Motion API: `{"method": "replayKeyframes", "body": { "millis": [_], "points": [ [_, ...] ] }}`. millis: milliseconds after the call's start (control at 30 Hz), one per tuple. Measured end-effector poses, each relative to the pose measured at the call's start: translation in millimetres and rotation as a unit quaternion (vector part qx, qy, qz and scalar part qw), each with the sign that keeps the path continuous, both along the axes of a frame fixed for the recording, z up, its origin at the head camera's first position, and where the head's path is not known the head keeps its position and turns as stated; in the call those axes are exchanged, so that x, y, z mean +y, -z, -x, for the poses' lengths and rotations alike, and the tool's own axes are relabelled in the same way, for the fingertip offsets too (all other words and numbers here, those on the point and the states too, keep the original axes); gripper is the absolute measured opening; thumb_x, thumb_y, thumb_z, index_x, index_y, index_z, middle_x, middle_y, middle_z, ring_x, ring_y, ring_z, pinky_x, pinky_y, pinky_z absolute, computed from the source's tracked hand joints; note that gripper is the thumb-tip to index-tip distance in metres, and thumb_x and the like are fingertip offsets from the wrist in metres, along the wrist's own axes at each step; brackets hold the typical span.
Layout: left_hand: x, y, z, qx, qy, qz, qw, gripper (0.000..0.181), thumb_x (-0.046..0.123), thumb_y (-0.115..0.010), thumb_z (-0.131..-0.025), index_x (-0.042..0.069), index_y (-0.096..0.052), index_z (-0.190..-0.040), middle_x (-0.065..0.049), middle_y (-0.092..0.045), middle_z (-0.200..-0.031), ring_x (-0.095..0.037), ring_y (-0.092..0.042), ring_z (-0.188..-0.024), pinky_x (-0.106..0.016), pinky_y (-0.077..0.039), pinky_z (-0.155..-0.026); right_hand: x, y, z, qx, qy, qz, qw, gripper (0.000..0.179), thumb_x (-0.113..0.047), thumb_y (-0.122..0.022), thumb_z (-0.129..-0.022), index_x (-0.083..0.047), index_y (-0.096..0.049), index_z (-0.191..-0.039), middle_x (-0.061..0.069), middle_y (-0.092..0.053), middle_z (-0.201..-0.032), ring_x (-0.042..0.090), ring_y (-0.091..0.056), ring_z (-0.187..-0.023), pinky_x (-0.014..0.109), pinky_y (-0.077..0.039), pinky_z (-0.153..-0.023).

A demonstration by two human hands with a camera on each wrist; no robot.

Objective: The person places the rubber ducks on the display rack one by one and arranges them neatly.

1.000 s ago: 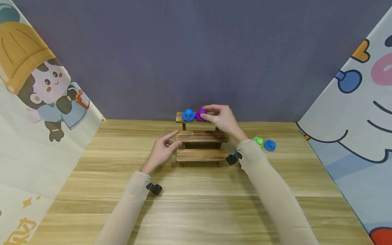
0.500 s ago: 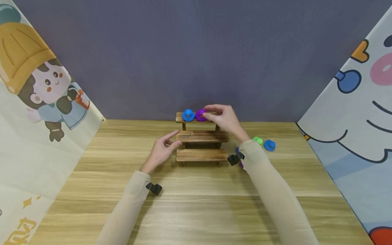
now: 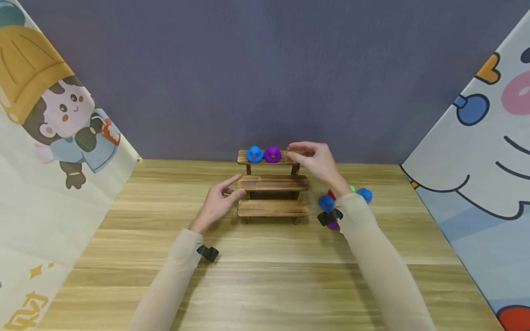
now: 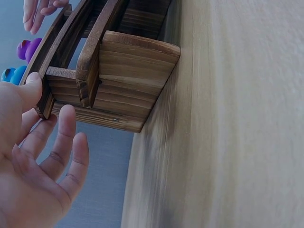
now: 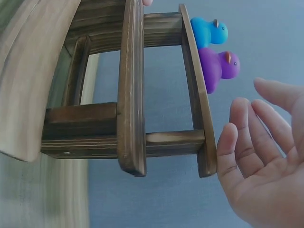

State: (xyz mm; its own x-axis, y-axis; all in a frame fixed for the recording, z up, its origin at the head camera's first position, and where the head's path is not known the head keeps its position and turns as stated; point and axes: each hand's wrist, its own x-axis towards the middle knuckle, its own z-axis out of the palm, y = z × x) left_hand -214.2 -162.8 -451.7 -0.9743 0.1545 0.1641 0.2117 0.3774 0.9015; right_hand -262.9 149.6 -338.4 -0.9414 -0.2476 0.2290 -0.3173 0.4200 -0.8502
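Observation:
A three-tier wooden stand stands on the table by the back wall. On its top tier, a blue rubber duck and a purple rubber duck sit side by side, facing front. My right hand is just right of the purple duck over the top tier's right end, fingers apart from the duck. The right wrist view shows a gap between those fingers and the purple duck. At the stand's left end is my left hand, thumb and index finger extended; the left wrist view has its fingertips right at the plank ends.
Right of the stand, beside my right wrist, lie a blue duck, a partly hidden purple duck, a bit of red and a green one. Another blue duck is farther right. Printed panels flank the table.
My right hand has let go of the purple duck and moved right, leaving it on the top tier. More ducks show beside my right wrist. The left hand has stayed put.

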Motion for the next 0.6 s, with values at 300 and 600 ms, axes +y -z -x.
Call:
{"method": "replayKeyframes", "body": {
  "millis": [300, 600],
  "points": [
    [1.5, 1.4, -0.5, -0.002, 0.004, -0.009, 0.9999, 0.055, 0.032, -0.074, -0.103, 0.018, -0.059, -0.154, -0.020, -0.080, -0.106, -0.034, -0.076, -0.093, -0.028, -0.058, -0.073, 23.2, 12.6, -8.4, -0.033, 0.015, 0.025, 0.9990, 0.041, -0.033, -0.075, -0.102, -0.009, -0.074, -0.134, 0.013, -0.076, -0.132, 0.024, -0.076, -0.107, 0.029, -0.063, -0.088],
    [2.1, 1.5, -0.4, -0.004, 0.002, -0.014, 0.9999, 0.054, 0.031, -0.074, -0.103, 0.018, -0.060, -0.153, -0.021, -0.080, -0.107, -0.034, -0.076, -0.095, -0.027, -0.058, -0.075, 53.0, 21.3, -14.6, -0.041, 0.053, 0.051, 0.9964, 0.043, -0.037, -0.076, -0.101, -0.012, -0.073, -0.136, 0.005, -0.078, -0.130, 0.019, -0.075, -0.100, 0.022, -0.060, -0.080]
  ]
}}
